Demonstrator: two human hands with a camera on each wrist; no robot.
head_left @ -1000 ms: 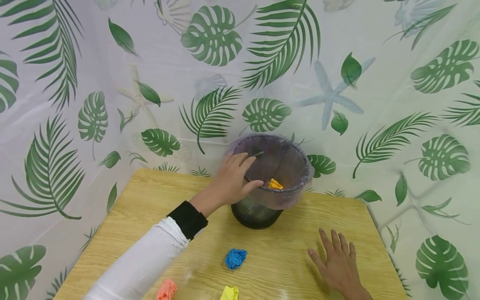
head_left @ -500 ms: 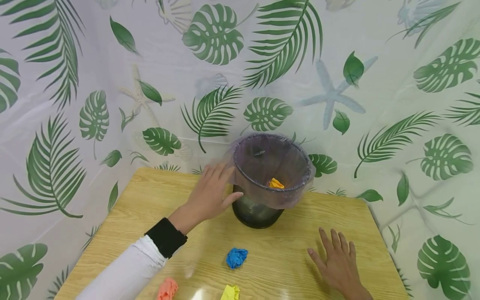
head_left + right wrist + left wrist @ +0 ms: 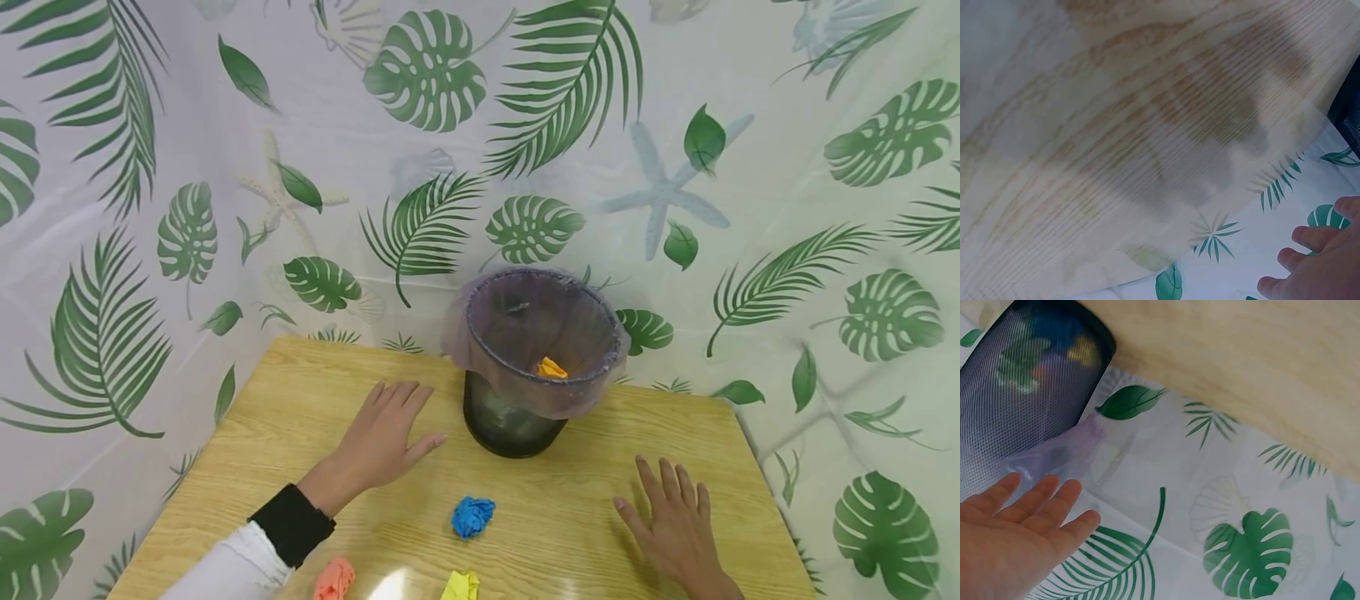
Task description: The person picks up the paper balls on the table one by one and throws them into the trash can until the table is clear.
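Note:
In the head view my left hand (image 3: 381, 437) is over the table, left of a dark bin (image 3: 517, 417), its fingers extended and holding nothing. The bin wears a translucent purple liner (image 3: 487, 354) folded over its rim, and an orange crumpled paper (image 3: 551, 367) shows inside. Through the mesh wall in the left wrist view, blurred colored shapes (image 3: 1082, 351) show. A blue crumpled paper (image 3: 472, 517) lies in front of the bin. My right hand (image 3: 675, 529), fingers spread, is at the right side of the table with nothing in its grasp.
A salmon crumpled paper (image 3: 334, 579) and a yellow one (image 3: 461, 586) lie at the near edge of the wood-grain table (image 3: 600, 508). A leaf-printed sheet (image 3: 450, 225) hangs behind and on both sides.
My left hand has drawn back from the bin's rim, down and to the left, over the table. The right hand and the paper balls have stayed in place.

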